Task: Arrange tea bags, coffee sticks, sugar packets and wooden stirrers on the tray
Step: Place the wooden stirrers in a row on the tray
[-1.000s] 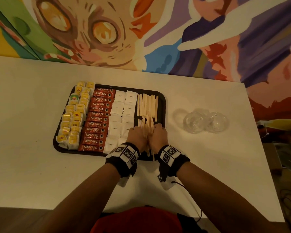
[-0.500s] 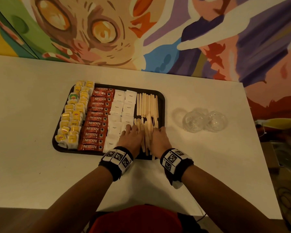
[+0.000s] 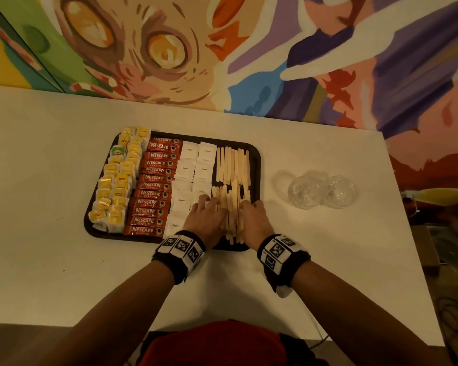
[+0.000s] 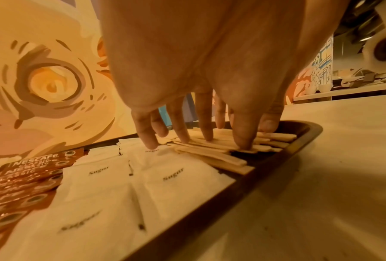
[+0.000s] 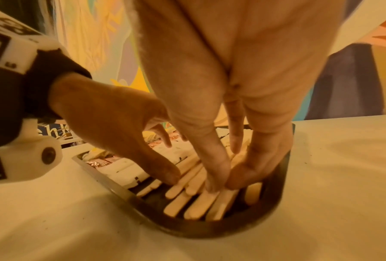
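Hands work at the near right corner of the dark tray (image 3: pixel 257 165), which lies on the white desk (image 3: pixel 50 207). The left hand (image 3: pixel 205 220) lies flat with fingers straight and spread apart; in the left wrist view its fingertips (image 4: pixel 150 141) press partly on the sugar packets (image 3: pixel 191 165) and partly on the loose wooden stirrers (image 3: pixel 230 215). The right hand (image 3: pixel 253 220) stands just beside it, on the other side of the same pile. In the right wrist view its fingers (image 5: pixel 214 159) are straight and close together, with thumb and fingertips resting on the sticks; no stick is gripped. So both hands are flat and holding nothing, w/ the stirrer pile between them.

Beyond the fingertips a second row of stirrers (image 3: pixel 233 165) lies neat and parallel, at the far part of the tray. The near pile is less even, some sticks cross others and their ends reach the near rim.

To the left of the left hand come two columns of white sugar packets, then a column of red coffee sticks (image 3: pixel 154 186), then yellow tea bags (image 3: pixel 117 180) at the far left edge of the tray.

To the right of the right hand, well apart from the tray, two clear glass bowls (image 3: pixel 320 191) stand on the desk, touching each other. A painted mural wall (image 3: pixel 222 48) rises behind the desk.
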The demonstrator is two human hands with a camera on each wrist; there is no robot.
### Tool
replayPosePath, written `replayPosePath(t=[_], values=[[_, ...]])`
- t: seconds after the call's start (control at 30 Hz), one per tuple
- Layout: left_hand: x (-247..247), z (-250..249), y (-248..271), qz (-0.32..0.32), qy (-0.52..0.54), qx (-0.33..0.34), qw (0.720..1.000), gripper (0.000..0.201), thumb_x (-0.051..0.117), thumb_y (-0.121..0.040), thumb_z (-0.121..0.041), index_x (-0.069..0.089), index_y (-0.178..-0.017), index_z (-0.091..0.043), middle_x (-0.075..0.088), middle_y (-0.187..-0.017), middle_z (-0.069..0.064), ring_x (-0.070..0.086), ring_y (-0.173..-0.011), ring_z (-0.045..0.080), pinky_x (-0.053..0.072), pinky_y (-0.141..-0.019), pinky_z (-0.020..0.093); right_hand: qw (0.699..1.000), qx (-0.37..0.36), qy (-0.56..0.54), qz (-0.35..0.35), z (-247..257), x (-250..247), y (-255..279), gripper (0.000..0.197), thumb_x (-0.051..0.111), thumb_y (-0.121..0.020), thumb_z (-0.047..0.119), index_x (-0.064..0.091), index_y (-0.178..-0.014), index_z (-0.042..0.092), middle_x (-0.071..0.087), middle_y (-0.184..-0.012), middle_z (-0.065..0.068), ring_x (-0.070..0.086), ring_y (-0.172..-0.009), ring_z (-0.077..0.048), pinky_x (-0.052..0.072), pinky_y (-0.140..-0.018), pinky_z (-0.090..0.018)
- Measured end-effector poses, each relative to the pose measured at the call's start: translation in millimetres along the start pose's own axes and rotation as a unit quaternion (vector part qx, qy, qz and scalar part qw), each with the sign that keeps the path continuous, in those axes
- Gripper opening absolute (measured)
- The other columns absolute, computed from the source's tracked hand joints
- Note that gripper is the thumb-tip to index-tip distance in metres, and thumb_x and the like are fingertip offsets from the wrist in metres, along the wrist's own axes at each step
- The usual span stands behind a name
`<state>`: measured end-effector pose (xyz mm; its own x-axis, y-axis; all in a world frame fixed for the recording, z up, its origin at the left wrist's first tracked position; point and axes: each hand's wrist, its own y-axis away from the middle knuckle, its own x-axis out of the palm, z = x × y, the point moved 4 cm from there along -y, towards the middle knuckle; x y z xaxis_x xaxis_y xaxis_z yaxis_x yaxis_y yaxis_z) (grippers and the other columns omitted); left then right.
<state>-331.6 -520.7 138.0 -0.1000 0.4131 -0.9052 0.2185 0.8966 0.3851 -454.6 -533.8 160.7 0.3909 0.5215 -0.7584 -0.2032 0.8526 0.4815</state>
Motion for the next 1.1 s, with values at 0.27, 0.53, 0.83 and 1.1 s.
replayPosePath(t=[0.27, 0.53, 0.83, 1.1], values=[[5, -3, 7, 0.005, -0.013, 0.036, 0.999, 0.053, 0.065, -0.087, -0.038, 0.048, -0.135, -0.021, 0.038, -0.144, 0.004, 0.027, -0.134, 0.028, 0.032, -0.11, 0.042, 0.998, -0.034, 0.029, -0.044, 3, -5, -7, 0.043, 0.06, -0.093, 0.009, 0.047, -0.133, 0.012, 0.036, -0.141, -0.01, 0.049, -0.121, -0.026, 0.047, -0.103, -0.034], [-1, -5, 4, 0.026, 0.12, -0.052, 0.991, 0.031, 0.057, -0.094, -0.022, 0.053, -0.122, -0.01, 0.053, -0.124, 0.01, 0.043, -0.121, 0.029, 0.042, -0.101, 0.038, 0.975, -0.109, 0.193, -0.006, 11, -2, -28, 0.053, 0.054, -0.096, 0.027, 0.037, -0.143, 0.009, 0.027, -0.154, -0.012, 0.032, -0.132, -0.033, 0.036, -0.11, -0.039], [-7, -13, -1, 0.023, 0.18, -0.116, 0.976, 0.026, 0.05, -0.096, -0.015, 0.049, -0.121, -0.008, 0.056, -0.12, 0.014, 0.054, -0.108, 0.028, 0.046, -0.092, 0.035, 0.972, -0.079, 0.219, -0.012, 6, 7, -24, 0.054, 0.065, -0.089, 0.031, 0.046, -0.133, 0.007, 0.036, -0.142, -0.016, 0.036, -0.128, -0.032, 0.035, -0.11, -0.04], [-2, -10, 0, 0.005, 0.243, -0.134, 0.961, 0.041, 0.056, -0.093, -0.026, 0.04, -0.129, -0.014, 0.059, -0.115, 0.013, 0.06, -0.101, 0.028, 0.052, -0.088, 0.039, 0.991, -0.032, 0.122, -0.045, 11, 4, -45, 0.048, 0.048, -0.1, 0.022, 0.035, -0.145, 0.012, 0.035, -0.144, -0.016, 0.037, -0.13, -0.033, 0.042, -0.108, -0.041]])
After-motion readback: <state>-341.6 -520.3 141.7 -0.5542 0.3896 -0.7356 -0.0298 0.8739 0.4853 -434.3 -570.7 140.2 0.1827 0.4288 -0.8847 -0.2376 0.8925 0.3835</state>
